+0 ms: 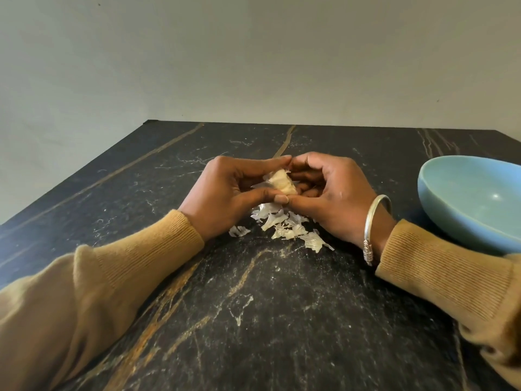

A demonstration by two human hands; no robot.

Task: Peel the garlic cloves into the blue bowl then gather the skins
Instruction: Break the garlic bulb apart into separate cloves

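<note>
Hands (225, 193) together around garlic clove (282, 183)

hands: counting two here, left hand (225, 193) and right hand (335, 193)
garlic clove (282, 183): only one showing, both hands are pinching it
blue bowl (451, 215): one, sitting on the right
skins (284, 225): a jumbled heap lying under the hands, a dozen-ish scraps plus one lying apart on the left, honestly not getting an exact number
bracelet (372, 221): one, hanging on the right wrist
sleeves (141, 263): two, one covering each arm
surface (282, 320): one, carrying all of it
</note>
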